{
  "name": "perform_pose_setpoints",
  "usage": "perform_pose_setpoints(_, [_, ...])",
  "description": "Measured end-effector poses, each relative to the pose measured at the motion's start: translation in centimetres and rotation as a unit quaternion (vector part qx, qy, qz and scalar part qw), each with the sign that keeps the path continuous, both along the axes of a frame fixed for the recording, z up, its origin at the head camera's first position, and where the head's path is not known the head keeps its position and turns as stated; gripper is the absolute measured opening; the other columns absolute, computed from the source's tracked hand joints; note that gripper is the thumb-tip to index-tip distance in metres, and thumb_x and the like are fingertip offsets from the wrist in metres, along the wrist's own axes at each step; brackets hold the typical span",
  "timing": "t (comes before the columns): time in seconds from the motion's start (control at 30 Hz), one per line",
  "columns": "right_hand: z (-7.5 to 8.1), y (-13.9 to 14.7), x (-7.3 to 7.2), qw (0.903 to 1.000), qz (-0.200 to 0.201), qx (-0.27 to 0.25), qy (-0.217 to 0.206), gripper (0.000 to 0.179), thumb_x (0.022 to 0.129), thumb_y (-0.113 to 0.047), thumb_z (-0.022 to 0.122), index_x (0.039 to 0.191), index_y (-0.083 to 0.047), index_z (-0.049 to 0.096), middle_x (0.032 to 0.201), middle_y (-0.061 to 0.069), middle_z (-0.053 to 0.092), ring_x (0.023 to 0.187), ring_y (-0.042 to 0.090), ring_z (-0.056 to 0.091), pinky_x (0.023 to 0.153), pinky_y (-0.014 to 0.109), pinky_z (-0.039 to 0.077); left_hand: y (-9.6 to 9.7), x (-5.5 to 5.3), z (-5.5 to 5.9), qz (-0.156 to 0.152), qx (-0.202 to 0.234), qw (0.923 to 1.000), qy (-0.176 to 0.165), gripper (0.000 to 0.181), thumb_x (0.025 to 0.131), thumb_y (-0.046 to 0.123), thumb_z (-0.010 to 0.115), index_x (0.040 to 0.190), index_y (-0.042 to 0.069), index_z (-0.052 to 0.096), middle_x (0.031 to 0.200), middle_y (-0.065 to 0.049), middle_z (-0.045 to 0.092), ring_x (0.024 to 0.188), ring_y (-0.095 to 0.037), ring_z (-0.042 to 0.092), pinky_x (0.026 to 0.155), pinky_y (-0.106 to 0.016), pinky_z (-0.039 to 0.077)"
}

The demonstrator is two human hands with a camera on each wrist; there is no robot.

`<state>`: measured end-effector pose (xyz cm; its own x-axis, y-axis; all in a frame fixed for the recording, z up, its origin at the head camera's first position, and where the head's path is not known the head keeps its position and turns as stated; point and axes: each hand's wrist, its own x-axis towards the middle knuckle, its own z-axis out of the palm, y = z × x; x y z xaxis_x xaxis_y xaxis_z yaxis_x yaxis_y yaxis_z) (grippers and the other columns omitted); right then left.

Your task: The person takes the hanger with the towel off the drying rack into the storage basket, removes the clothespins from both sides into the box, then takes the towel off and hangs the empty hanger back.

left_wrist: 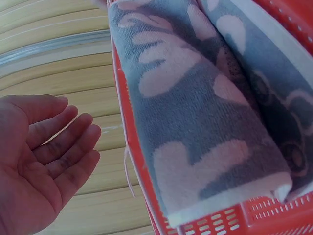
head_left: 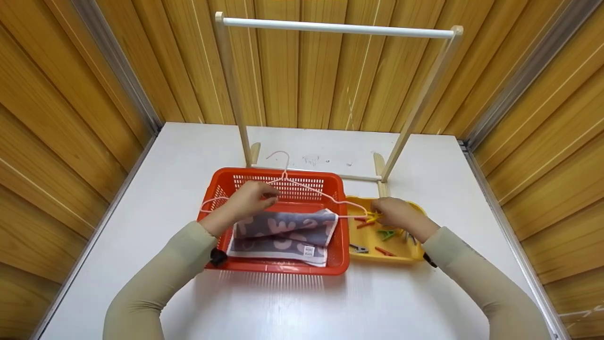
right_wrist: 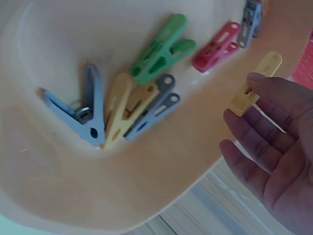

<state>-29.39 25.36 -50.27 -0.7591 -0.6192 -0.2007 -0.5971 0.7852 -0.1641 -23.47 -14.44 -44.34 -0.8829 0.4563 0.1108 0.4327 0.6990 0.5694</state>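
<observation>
A grey towel with pink lettering lies in the red basket, folded over the lower bar of a pink clothes hanger. The hanger's hook points toward the back. My left hand hovers above the towel and holds nothing; in the left wrist view its fingers are loosely bent beside the towel. Between thumb and fingers my right hand pinches a yellow clothespin, over the yellow tray and close to the hanger's right end.
More clothespins lie in the tray: a green one, a red one, a blue one and several others. Behind the basket stands a wooden rack with a white top bar. Wood-patterned walls enclose the white table.
</observation>
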Motion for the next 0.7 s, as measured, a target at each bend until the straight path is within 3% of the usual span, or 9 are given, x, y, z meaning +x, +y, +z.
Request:
perform_pose_setpoints(0.37, [-1.5,-0.2,-0.3,0.9985,-0.029,0.038,-0.027,0.008,0.089,0.002,0.071,0.095,-0.001,0.067,0.083,0.012,0.067,0.069,0.022,0.05,0.071,0.041,0.055,-1.6,-1.0,-1.0,0.038,-0.005,0.999,-0.024,0.022,0.095,0.007,0.068,0.113,-0.004,0.076,0.11,-0.022,0.077,0.096,-0.032,0.072,0.09,-0.048,0.061])
perform_pose_setpoints(0.7, [-1.6,-0.4,-0.4,0.9984,0.003,0.056,-0.006,0.012,0.09,-0.006,0.076,0.087,-0.003,0.065,0.073,0.007,0.058,0.066,0.02,0.045,0.063,0.035,0.047,-2.6,-2.0,-1.4,0.093,0.008,0.9941,-0.055,0.031,0.096,0.007,0.068,0.124,-0.004,0.07,0.123,-0.024,0.073,0.112,-0.036,0.071,0.1,-0.052,0.057])
